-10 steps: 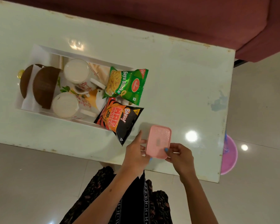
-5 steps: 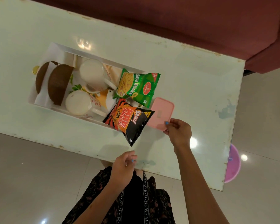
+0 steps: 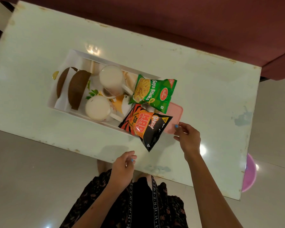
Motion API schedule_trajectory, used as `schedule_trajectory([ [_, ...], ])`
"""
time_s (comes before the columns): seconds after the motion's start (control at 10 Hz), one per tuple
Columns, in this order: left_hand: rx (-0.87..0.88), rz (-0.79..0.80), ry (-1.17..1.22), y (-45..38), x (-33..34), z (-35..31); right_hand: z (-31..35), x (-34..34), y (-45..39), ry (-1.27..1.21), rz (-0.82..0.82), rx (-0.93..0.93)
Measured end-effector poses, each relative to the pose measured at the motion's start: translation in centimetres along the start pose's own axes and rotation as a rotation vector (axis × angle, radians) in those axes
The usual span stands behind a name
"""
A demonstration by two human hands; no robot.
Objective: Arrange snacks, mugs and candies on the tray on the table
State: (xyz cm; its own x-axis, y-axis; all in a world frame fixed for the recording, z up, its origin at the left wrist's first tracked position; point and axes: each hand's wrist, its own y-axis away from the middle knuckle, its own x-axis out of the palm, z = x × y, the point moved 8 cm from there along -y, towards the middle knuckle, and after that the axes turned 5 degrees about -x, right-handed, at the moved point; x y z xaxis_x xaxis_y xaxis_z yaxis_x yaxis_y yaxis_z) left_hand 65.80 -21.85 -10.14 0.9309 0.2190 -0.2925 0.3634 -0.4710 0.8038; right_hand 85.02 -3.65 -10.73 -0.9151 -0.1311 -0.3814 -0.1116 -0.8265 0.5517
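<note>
She stands at the near edge of the white table [image 3: 204,83], and the white tray [image 3: 76,54] sits toward the middle of it. Her right hand [image 3: 188,139] reaches out with thumb and fingers spread loosely; the pink container [image 3: 175,119] lies just at 11 o'clock from those fingertips [image 3: 176,126], one painted nail touching its near corner or very nearly so, though I can't tell whether she actually pinches it. That container rests flat at the tray's 3 o'clock end, half tucked under the green Soya Sticks packet [image 3: 153,93] and the black Bingo packet [image 3: 145,127], which both hang over the tray's rim. Two white mugs [image 3: 111,79] lie inside the tray, with two brown curved pieces [image 3: 77,88] beyond them toward 9 o'clock. Her left hand [image 3: 123,168] hangs back at 6 o'clock over the table's edge, fingers curled loosely, holding nothing.
</note>
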Motion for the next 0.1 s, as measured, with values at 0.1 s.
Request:
schedule_trajectory([
  [0.1, 0.086, -0.031, -0.176, 0.23, -2.14, 0.12, -1.66, 0.20, 3.33, -0.009, -0.122, 0.061],
])
